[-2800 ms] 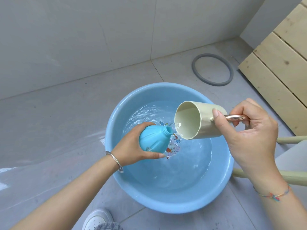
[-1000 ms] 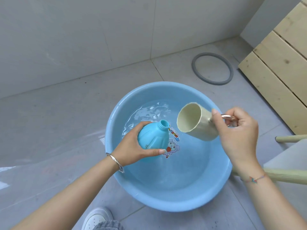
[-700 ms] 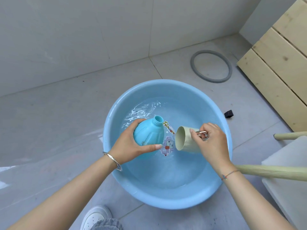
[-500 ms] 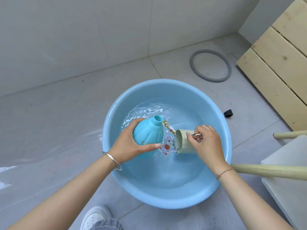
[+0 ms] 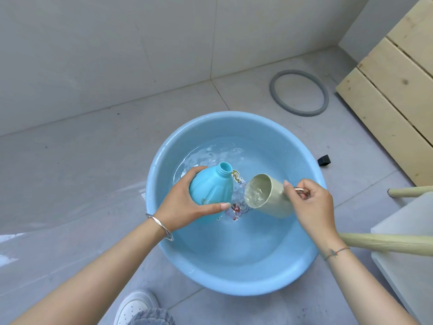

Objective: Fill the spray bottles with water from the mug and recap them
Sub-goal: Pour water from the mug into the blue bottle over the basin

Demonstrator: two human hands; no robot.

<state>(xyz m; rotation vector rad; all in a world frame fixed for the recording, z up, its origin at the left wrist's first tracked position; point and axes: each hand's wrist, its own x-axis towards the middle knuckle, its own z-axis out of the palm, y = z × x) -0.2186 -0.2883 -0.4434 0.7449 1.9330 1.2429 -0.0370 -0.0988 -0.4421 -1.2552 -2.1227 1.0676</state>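
- Over the basin (image 5: pixel 234 286), my left hand (image 5: pixel 185 207) is wrapped round the body of the blue bottle (image 5: pixel 210 185). The bottle is tilted and its neck (image 5: pixel 224 168) is open, with no cap on.
- My right hand (image 5: pixel 312 205) grips the mug (image 5: pixel 268 195) by its metal handle. The mug lies almost on its side, with water right at its lip.
- That lip sits just beside the bottle's shoulder, lower than the neck. Tipped this far, I judge the mug may spill back into the basin before it reaches the opening.
- A wide lip over a narrow neck means a quick pour would likely run down the outside.
- Wet plastic could slip in my left hand as the bottle gets heavier.
- A small black piece (image 5: pixel 324 159) lies on the floor near the basin; I cannot tell whether it is a cap.
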